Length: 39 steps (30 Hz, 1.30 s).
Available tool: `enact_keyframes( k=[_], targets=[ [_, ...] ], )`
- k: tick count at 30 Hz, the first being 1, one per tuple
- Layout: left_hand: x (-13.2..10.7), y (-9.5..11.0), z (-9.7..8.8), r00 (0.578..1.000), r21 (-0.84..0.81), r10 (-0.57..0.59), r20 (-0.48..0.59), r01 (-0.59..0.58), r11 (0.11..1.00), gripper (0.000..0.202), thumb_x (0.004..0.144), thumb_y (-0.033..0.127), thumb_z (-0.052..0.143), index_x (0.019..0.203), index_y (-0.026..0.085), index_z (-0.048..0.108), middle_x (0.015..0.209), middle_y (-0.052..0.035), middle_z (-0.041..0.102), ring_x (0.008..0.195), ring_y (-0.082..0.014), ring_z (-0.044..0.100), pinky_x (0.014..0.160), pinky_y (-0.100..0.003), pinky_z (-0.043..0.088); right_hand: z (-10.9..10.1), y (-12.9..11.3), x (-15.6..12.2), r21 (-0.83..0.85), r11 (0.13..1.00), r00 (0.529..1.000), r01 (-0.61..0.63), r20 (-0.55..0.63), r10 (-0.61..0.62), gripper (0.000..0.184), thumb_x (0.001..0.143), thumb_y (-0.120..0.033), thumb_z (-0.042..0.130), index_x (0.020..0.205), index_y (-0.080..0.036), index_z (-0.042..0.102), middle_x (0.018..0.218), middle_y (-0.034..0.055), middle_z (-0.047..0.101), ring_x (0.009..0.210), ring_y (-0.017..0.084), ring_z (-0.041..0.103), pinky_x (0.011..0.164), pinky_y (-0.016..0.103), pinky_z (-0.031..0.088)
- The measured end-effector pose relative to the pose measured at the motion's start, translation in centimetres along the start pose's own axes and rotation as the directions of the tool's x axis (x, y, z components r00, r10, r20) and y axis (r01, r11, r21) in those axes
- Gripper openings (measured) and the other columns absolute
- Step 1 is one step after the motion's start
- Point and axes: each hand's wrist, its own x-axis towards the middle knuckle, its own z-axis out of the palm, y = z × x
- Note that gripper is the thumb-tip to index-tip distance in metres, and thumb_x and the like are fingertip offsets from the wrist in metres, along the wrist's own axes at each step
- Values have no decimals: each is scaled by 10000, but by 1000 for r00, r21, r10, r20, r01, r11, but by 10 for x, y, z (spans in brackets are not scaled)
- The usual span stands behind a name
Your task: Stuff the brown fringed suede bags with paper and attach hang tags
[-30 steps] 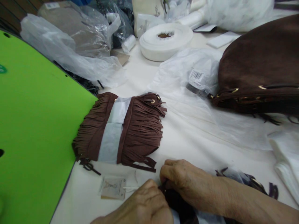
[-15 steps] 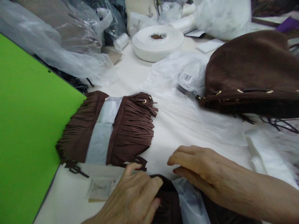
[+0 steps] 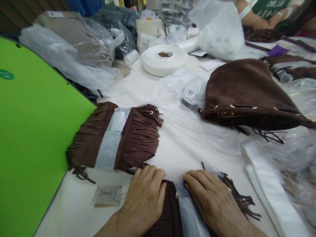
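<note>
At the bottom of the head view lies a dark brown fringed bag (image 3: 170, 210) with a clear plastic band (image 3: 189, 210) across its middle. My left hand (image 3: 144, 194) is closed over the bag's left part, thumb alongside the fingers. On the right part, my right hand (image 3: 209, 197) presses with its fingers together and bent over the far edge; the fringe shows beyond it. A second fringed bag (image 3: 138, 138), wrapped with a similar band, lies flat just ahead of my left hand. Beside my left wrist is a small card tag (image 3: 108, 196).
A green panel (image 3: 37, 131) stands along the left. Farther back are a roll of white tape (image 3: 164, 61) and plastic-wrapped goods (image 3: 86, 39). To the right lie a brown drawstring bag (image 3: 247, 93) and folded white plastic (image 3: 271, 194). Another person's hands (image 3: 265, 23) show at the far right.
My right hand has come down onto the bag, and my left hand has closed over its left part. The view has tilted up, showing more of the background.
</note>
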Motion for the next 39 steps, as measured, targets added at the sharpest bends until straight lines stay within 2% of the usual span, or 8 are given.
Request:
enact_keyframes(
  k=[5,9,13,19,23,27,34,39],
  targets=[
    [-17,16,0,898,136,324,-299,-296,945,246,936,216,367,1090,146,546,1099,-62,627,1052,-224,526,888,-408,346,-15,5,-14,-38,999,991,15,-133,-20,258,907,-133,423,1125,-186,549,1087,57,634,1056,182,531,1013,406,270],
    [-20,25,12,927,236,364,-93,-335,912,463,938,443,359,1271,131,439,1312,-89,520,1212,-269,452,972,-478,334,-14,2,-25,-115,986,988,-120,-108,108,212,925,-181,401,996,-197,600,941,40,654,939,183,564,956,390,313],
    [-4,20,11,927,252,374,19,-366,896,464,939,431,364,1313,159,396,1359,-91,471,1268,-266,402,1020,-516,322,-13,0,-26,-190,957,976,-218,-66,209,234,934,-205,396,929,-190,630,843,45,646,836,195,566,844,384,375],
    [-30,34,-10,894,274,446,-37,-420,865,462,950,337,358,1351,109,340,1424,-112,378,1348,-263,269,1076,-512,276,-23,-19,-56,-315,935,951,-164,-303,64,311,938,-243,383,1180,-163,561,1292,116,539,1262,282,390,1030,539,240],
    [-73,42,8,901,306,433,0,-412,858,640,905,463,424,1403,112,229,1469,-117,277,1363,-296,219,1056,-554,300,-4,-49,-90,-331,940,976,-77,-218,3,442,913,-307,440,1322,-141,435,1371,100,473,1315,256,329,1063,491,231],
    [-82,35,27,922,277,386,-8,-369,887,641,918,493,362,1418,133,185,1474,-86,276,1370,-253,208,1096,-523,261,19,-59,-102,-335,935,982,-113,-181,54,532,913,-357,438,1383,-127,345,1417,116,406,1326,277,310,1055,530,236],
    [-98,33,14,915,322,401,-46,-366,873,559,926,366,415,1388,92,260,1441,-132,333,1359,-260,238,1085,-517,283,14,-61,-109,-287,947,976,-147,-198,91,501,937,-383,381,1381,-151,357,1424,121,392,1341,268,289,1053,550,253],
    [-118,24,15,918,237,394,46,-393,888,563,895,333,478,1402,224,258,1471,-81,283,1367,-272,211,1083,-573,231,27,-69,-125,-187,965,965,-186,-220,143,497,915,-436,398,1358,-210,408,1431,106,384,1341,275,291,1058,577,226]
  ],
)
